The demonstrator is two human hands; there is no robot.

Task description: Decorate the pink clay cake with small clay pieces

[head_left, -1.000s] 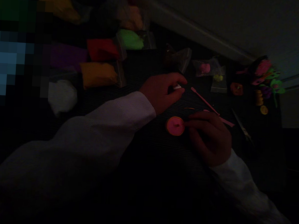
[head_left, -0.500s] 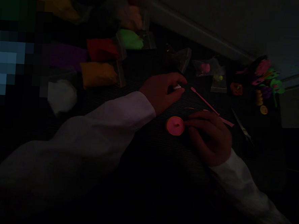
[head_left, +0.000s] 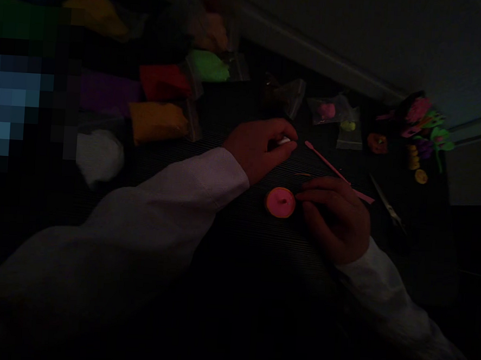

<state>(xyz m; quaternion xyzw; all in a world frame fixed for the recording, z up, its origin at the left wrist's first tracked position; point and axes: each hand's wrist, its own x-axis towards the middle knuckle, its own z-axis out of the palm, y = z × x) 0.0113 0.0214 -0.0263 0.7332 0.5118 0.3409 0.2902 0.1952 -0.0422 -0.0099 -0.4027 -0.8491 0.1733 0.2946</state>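
The scene is very dark. A round pink clay disc with an orange rim (head_left: 280,202) lies on the dark ribbed mat (head_left: 237,239). My right hand (head_left: 335,217) rests just right of the disc, fingers curled, fingertips touching its edge. Whether it holds anything I cannot see. My left hand (head_left: 261,146) lies above the disc, thumb and fingers pinched on a small white piece (head_left: 284,141). A thin pink modelling tool (head_left: 327,162) lies diagonally between and behind the hands.
Bags of coloured clay lie at the upper left: white (head_left: 99,155), orange (head_left: 158,122), red (head_left: 165,81), green (head_left: 209,65), purple (head_left: 107,91). Small bags (head_left: 328,109), finished clay figures (head_left: 425,131) and scissors (head_left: 385,204) lie at the right. A wall runs behind.
Almost nothing has changed; the view has shifted slightly and both hands stay where they were by the disc.
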